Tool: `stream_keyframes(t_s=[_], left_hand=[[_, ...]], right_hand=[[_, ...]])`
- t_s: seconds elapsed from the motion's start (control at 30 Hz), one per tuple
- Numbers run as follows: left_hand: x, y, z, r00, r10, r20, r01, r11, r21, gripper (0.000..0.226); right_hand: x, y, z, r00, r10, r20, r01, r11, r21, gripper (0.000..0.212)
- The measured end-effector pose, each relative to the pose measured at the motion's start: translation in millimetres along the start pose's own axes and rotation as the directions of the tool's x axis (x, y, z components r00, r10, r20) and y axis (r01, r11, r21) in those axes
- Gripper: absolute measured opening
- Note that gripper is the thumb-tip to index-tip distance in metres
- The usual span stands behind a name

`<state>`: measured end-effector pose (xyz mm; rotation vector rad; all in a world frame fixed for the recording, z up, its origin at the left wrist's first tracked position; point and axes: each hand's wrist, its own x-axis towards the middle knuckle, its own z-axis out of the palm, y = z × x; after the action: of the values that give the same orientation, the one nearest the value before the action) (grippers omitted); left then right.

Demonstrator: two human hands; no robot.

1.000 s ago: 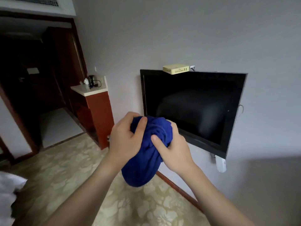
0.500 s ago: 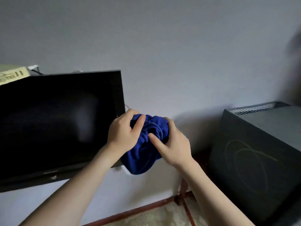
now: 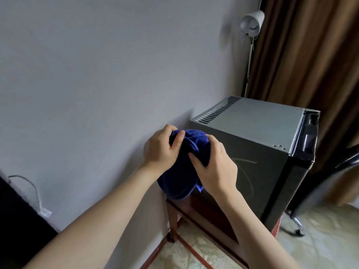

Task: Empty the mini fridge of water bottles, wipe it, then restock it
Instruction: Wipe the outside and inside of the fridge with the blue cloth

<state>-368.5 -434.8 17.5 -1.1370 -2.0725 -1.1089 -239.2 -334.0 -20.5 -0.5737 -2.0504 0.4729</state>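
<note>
A bunched-up blue cloth [image 3: 180,177] hangs between both hands at chest height. My left hand [image 3: 161,150] grips its top left and my right hand [image 3: 217,167] grips its right side. Just behind and to the right stands the grey mini fridge [image 3: 252,125], seen from its side and top, on a low wooden stand [image 3: 174,216]. Its dark door edge [image 3: 308,136] faces right and looks closed. No water bottles are in sight.
A grey wall fills the left. The black corner of a wall TV [image 3: 17,214] with a dangling cable sits at lower left. A white floor lamp [image 3: 252,22] and brown curtains [image 3: 310,51] stand behind the fridge. A dark chair on casters [image 3: 299,224] is at right.
The view has swung right, from the TV and entry area to the mini fridge. Both hands have kept hold of the blue cloth throughout, now close to the fridge's side.
</note>
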Motion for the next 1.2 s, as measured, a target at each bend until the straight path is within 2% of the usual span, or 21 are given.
stream_keyframes(t_s=[0.1, 0.17, 0.33, 0.47, 0.63, 0.73, 0.8, 0.87, 0.93, 1.07, 1.13, 1.2], left_hand=[[18.8, -24.7, 42.8, 0.995, 0.050, 0.082, -0.054, 0.998, 0.038, 0.043], [32.5, -41.4, 67.8, 0.989, 0.083, 0.119, -0.088, 0.995, 0.039, 0.048], [55.5, -70.2, 125.9, 0.971, 0.233, 0.059, -0.235, 0.971, 0.033, 0.041], [75.4, -92.0, 170.5, 0.923, 0.384, 0.041, -0.385, 0.922, 0.030, 0.044], [94.4, -109.4, 212.7, 0.893, 0.443, -0.083, -0.442, 0.896, 0.029, 0.045], [96.9, -119.5, 228.0, 0.819, 0.534, -0.211, -0.547, 0.837, -0.006, 0.050], [98.4, -121.9, 231.5, 0.789, 0.555, -0.264, -0.582, 0.812, -0.035, 0.038], [97.3, -122.6, 235.6, 0.791, 0.539, -0.288, -0.575, 0.816, -0.053, 0.026], [89.2, -125.4, 244.6, 0.796, 0.519, -0.312, -0.564, 0.823, -0.070, 0.024], [32.6, -151.5, 285.7, 0.806, 0.509, -0.302, -0.569, 0.806, -0.160, 0.022], [-19.4, -173.6, 317.8, 0.845, 0.483, -0.227, -0.525, 0.830, -0.187, 0.022], [-83.1, -196.2, 353.4, 0.875, 0.469, -0.123, -0.485, 0.852, -0.198, 0.023]], right_hand=[[14.5, 19.5, 20.7, 0.998, 0.012, -0.054, -0.018, 0.993, -0.117, 0.059], [25.7, 30.4, 34.7, 0.996, -0.013, -0.087, -0.003, 0.982, -0.187, 0.055], [49.2, 64.8, 59.2, 0.994, -0.013, -0.104, -0.022, 0.944, -0.328, 0.051], [68.1, 92.1, 77.1, 0.993, -0.005, -0.118, -0.039, 0.928, -0.371, 0.045], [79.5, 116.3, 108.6, 0.955, -0.162, -0.249, 0.032, 0.889, -0.457, 0.051], [77.6, 123.9, 125.3, 0.869, -0.423, -0.256, 0.148, 0.716, -0.683, 0.042], [81.1, 126.5, 132.8, 0.794, -0.579, -0.184, 0.259, 0.596, -0.760, 0.039], [84.5, 130.4, 139.7, 0.766, -0.626, -0.147, 0.294, 0.544, -0.786, 0.036], [79.3, 141.7, 149.4, 0.750, -0.636, -0.182, 0.267, 0.543, -0.797, 0.034], [24.9, 188.2, 187.7, 0.773, -0.610, -0.173, 0.236, 0.530, -0.815, 0.037], [-21.1, 221.3, 213.9, 0.810, -0.572, -0.132, 0.248, 0.538, -0.806, 0.036], [-77.9, 256.9, 238.3, 0.876, -0.480, -0.053, 0.247, 0.540, -0.805, 0.037]])
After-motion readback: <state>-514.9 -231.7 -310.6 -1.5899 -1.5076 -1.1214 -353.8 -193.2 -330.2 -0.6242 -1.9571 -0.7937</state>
